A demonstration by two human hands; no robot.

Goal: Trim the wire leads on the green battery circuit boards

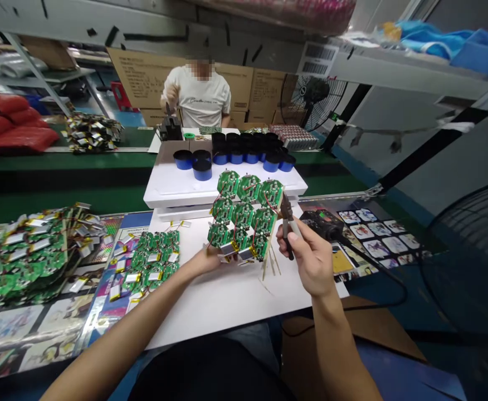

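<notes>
A panel of green circuit boards [244, 214] is held up and tilted above the white work surface, with red wires and small silver battery cells at its lower edge. My left hand [208, 260] grips it from the lower left, the fingers partly hidden behind it. Closed around the grey and black handles of a pair of pliers or cutters [287, 214], my right hand [313, 259] keeps the tool's jaws at the panel's right edge. Thin pale strips [274, 262] lie on the white surface below that edge.
More circuit panels with batteries [154, 259] lie left, beside a tall stack [27, 250]. Blue and black round cups [202, 170] stand on a white foam block [160, 186]. A black device [321, 223] with a cable sits right. Across the bench a person [202, 94] sits; fans stand right.
</notes>
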